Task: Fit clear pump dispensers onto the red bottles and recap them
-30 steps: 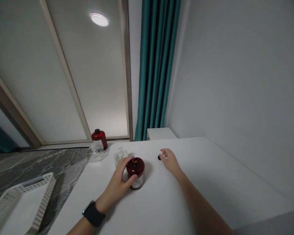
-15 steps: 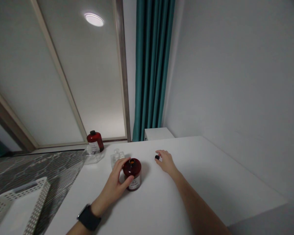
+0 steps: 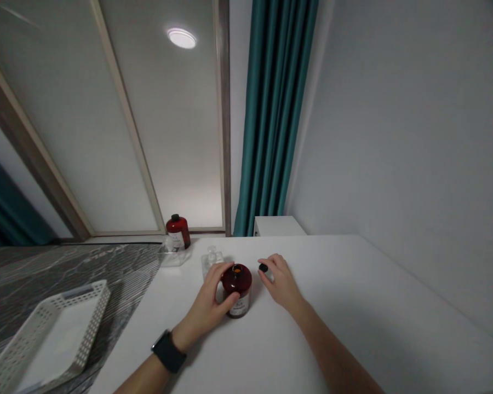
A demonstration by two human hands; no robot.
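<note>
My left hand wraps round a dark red glass bottle that stands upright on the white table; its neck is open and shows orange inside. A black watch sits on that wrist. My right hand rests just to the bottle's right, its fingertips pinched on a small black cap. A clear glass bottle stands right behind my left hand.
A second red bottle with a black cap and a clear container stand at the table's far left corner. A white perforated basket lies on the dark marbled surface at left. A teal curtain and a small white cabinet are behind.
My right hand with the black cap has come closer to the red bottle. My left hand keeps its grip on the bottle. The view has shifted slightly.
</note>
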